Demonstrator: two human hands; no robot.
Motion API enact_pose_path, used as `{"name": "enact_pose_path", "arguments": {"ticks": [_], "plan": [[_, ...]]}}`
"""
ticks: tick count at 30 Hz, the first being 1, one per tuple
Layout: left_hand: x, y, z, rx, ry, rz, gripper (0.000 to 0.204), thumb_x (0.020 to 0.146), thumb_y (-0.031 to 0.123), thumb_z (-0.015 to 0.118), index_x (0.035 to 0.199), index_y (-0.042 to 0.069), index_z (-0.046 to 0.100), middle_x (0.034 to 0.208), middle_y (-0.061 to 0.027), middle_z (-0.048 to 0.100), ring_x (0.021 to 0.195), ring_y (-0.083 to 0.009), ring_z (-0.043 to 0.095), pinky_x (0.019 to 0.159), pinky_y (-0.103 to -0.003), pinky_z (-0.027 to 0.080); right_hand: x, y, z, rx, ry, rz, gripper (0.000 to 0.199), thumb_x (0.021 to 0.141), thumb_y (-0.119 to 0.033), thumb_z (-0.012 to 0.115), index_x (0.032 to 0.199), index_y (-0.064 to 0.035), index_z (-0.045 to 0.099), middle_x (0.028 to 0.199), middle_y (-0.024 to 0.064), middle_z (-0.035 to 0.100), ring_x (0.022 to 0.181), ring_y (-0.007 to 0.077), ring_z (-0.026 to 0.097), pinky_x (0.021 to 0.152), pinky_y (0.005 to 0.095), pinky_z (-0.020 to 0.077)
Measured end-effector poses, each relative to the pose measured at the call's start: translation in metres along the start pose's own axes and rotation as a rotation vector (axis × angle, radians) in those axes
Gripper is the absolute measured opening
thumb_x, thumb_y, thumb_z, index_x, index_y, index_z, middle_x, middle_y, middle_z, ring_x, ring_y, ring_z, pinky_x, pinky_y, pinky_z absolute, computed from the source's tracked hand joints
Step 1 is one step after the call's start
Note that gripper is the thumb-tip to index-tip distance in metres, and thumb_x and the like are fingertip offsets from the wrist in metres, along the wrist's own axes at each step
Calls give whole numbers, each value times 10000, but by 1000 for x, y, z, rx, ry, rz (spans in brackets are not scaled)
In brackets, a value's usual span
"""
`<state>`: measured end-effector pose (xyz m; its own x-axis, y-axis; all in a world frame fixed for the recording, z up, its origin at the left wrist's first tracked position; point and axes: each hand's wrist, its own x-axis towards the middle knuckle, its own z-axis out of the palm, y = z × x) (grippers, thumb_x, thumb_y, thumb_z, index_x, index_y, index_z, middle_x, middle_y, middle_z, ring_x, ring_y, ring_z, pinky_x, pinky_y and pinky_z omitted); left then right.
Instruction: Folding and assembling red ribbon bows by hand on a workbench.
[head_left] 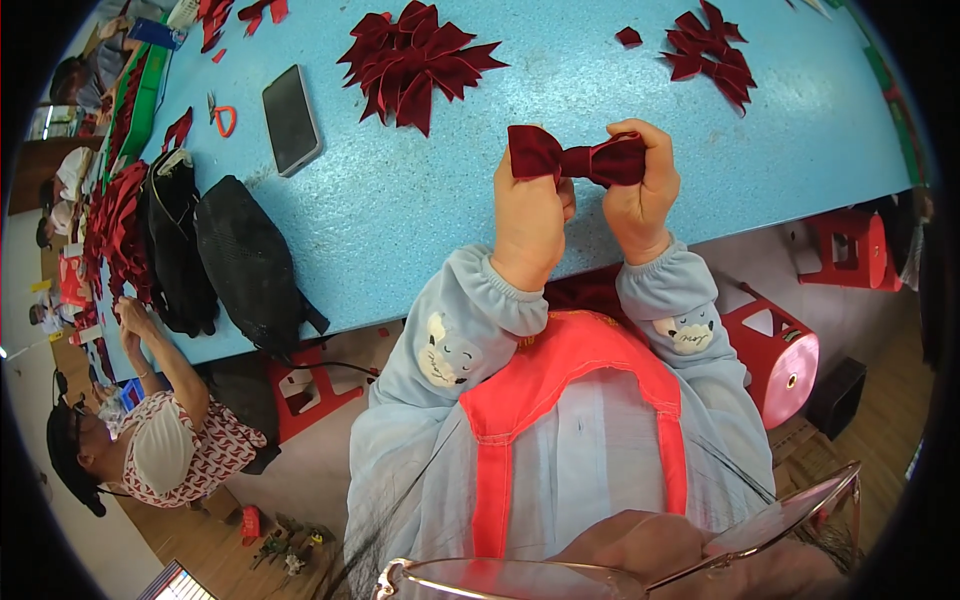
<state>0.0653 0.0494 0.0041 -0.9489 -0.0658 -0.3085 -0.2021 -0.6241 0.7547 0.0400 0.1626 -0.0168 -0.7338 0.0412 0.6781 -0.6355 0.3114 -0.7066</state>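
Between my two hands, above the near edge of the blue table point(400, 240), is a dark red velvet bow point(578, 162) with a band round its middle. My left hand point(530, 220) is closed on the bow's left loop. The fingers of my right hand point(643, 190) wrap round the right loop, thumb and fingertips partly hidden behind the fabric. Beyond my hands lies a heap of dark red velvet bows point(415, 65). A smaller group of velvet pieces point(712, 55) rests at the far right, with a small scrap point(628, 38) beside it.
A phone point(291, 120) and orange-handled snips point(222, 117) lie left of the heap. Two black bags point(250, 250) sit near the left table edge, beside more red velvet point(122, 225). Another person point(170, 430) works at the left. Red stools point(770, 355) stand under the table.
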Motion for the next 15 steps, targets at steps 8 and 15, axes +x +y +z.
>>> {"name": "enact_pose_path", "arguments": {"ticks": [8,15], "plan": [[1,-8,3,-70,19,103,213,922,266,452,793,104,401,613,27,403,460,-49,325,394,-215,234,-2,3,0,13,14,37,185,847,-8,481,1023,-24,534,756,67,592,619,123,572,556,226,440],[0,-5,1,-69,-10,19,204,922,258,446,793,106,402,617,30,403,462,-43,317,396,-213,229,2,-5,1,285,-104,182,174,868,-41,443,1021,-4,516,820,42,555,732,86,511,637,207,422]]}}
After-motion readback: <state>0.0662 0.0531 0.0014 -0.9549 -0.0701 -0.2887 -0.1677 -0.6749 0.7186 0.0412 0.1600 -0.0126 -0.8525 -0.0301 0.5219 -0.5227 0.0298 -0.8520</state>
